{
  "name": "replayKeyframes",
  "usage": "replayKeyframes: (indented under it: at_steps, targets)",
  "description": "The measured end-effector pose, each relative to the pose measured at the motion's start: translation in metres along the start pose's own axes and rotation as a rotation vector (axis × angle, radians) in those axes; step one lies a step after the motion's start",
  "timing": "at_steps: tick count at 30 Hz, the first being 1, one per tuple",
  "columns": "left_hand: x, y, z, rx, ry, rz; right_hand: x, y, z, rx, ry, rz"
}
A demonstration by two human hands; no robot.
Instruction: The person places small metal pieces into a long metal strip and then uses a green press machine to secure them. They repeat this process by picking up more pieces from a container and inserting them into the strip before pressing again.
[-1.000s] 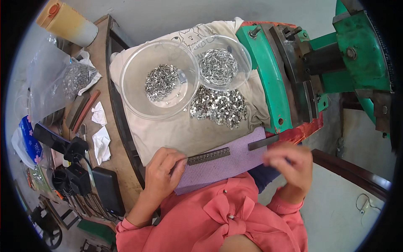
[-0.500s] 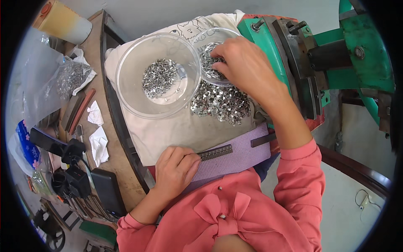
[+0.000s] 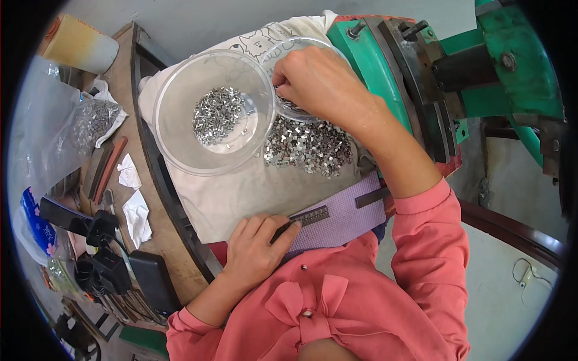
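Note:
My left hand (image 3: pixel 256 249) is closed on the near end of a dark, narrow metal strip (image 3: pixel 314 215) with a row of small slots. That strip lies over a lilac textured mat (image 3: pixel 337 231) in front of my body. My right hand (image 3: pixel 319 78) reaches over a smaller clear round tub (image 3: pixel 328 45), its fingers bent together above small shiny metal pieces (image 3: pixel 289 106). Whatever its fingertips hold is hidden. A larger clear tub (image 3: pixel 165 141) to the left contains short silvery metal pieces (image 3: pixel 218 114). Beside both tubs, flat metal bits (image 3: pixel 310 147) lie heaped on a pale cloth (image 3: pixel 211 207).
A green machine (image 3: pixel 481 78) with dark metal blocks stands at the right. Another dark bar (image 3: pixel 372 197) rests on the mat's right end. On the wooden bench (image 3: pixel 171 246) at the left are crumpled tissues (image 3: pixel 137 219), a plastic bag of metal pieces (image 3: pixel 96 120) and a black box (image 3: pixel 153 280).
My right hand has shifted left over the smaller tub, and its spread fingers have drawn together. My left thumb now stretches further along the strip. The whole view has shifted slightly.

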State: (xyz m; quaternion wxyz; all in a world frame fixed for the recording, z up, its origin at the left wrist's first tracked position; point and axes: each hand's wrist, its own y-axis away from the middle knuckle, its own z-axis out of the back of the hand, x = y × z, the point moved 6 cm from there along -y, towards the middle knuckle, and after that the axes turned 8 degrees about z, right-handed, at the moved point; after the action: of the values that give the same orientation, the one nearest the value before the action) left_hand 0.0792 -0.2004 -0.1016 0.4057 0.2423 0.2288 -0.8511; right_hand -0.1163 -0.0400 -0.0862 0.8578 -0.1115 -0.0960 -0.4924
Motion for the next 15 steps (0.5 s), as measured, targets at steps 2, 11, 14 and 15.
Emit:
replayKeyframes:
  at_steps: [2,11,14,15]
  targets:
    - [-0.0015,-0.0007,0.0024,-0.018,0.007,0.006,0.0007,0.0002,-0.0023,0.004,0.004,0.001]
    - [0.0029,-0.0007,0.0052,-0.028,0.019,0.135,0.0013,-0.0066,-0.0020,0.053,-0.001,-0.024]
    - [0.0009,-0.0017,0.0045,0.012,-0.026,0.098,0.0033,-0.0087,-0.0023,0.084,-0.011,-0.015]
    - [-0.0001,-0.0016,0.0048,0.007,-0.037,0.087,0.0028,-0.0089,-0.0026,0.097,-0.014,-0.011]
